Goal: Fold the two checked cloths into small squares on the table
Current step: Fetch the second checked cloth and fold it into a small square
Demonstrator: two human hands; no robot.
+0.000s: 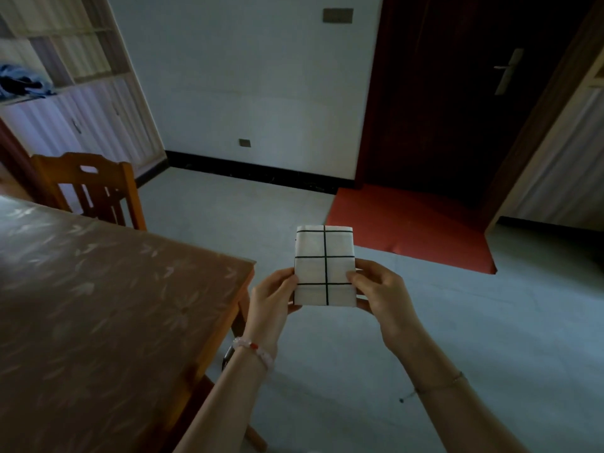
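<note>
Across the whole lower view, the pale grey floor is being seen, dim and bare-looking. Along its left side a wide share of the scene is being filled by the brown table, its top patterned with pale leaves. At the far right a dark door is being fronted by a red mat lying on the floor. Behind the table's far edge a wooden chair is standing upright.

Just off the table's near corner, over the floor and not on the tabletop, one checked cloth is being held in the air, folded into a small upright rectangle of white with black lines. Its left edge is being pinched by the left hand, thumb in front. Its right edge is being pinched likewise by the right hand. A bead bracelet is being worn on the left wrist, a thin chain on the right.
</note>
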